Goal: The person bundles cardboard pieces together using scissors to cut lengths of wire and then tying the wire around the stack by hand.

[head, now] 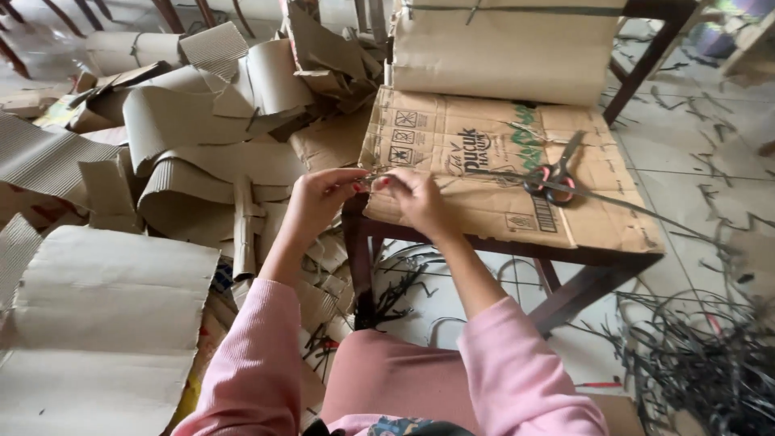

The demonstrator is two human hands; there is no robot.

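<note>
Cardboard pile point(202, 145) crowds everything left of the table point(597, 262). Left hand point(319, 198) and right hand point(416, 198) both pinch a thin strap point(484, 175) at the table's near-left edge. Scissors point(553, 179) lie further right on the flattened box point(452, 161), bare box around them.

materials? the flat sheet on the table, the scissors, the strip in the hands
Flat sheet: brown corrugated cardboard by its look, matte, creased, printed.
Scissors: dark blades, probably metal; glossy red-and-black handles, likely plastic.
Strip: thin, flat, dark green-grey, looks like plastic strapping; both hands pinch its end.
</note>
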